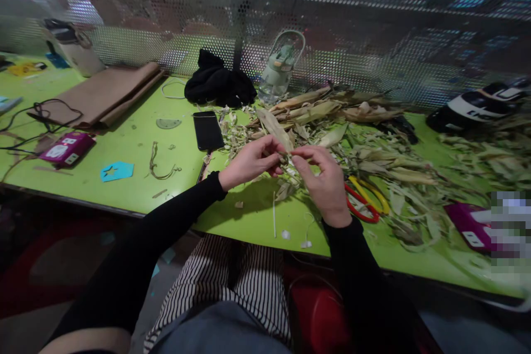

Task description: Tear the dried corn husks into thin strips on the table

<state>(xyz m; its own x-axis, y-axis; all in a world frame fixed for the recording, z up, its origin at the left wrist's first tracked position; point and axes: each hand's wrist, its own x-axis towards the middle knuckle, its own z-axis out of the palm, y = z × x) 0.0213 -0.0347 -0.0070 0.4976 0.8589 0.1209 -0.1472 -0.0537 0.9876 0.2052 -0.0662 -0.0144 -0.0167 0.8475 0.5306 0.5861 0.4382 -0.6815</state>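
Note:
A pale dried corn husk [274,128] stands up between my two hands, its broad end pointing away from me. My left hand [253,160] is closed, pinching the lower end of the husk between thumb and fingers. From the other side my right hand [321,177] pinches the same lower end, fingertips close to the left ones. Exactly what lies between the fingertips is partly hidden. Just beyond the hands spreads a heap of dried husks [315,108] and torn strips. Scissors [367,199] with red and yellow handles lie beside my right hand, partly under husk scraps.
A black phone [208,130], black cloth [219,86] and clear bottle [276,74] stand or lie behind my left hand. Brown paper [99,94], a purple power strip [67,149] and a blue tag [116,171] are left. A black bottle [468,110] lies right, before a perforated metal screen [352,27].

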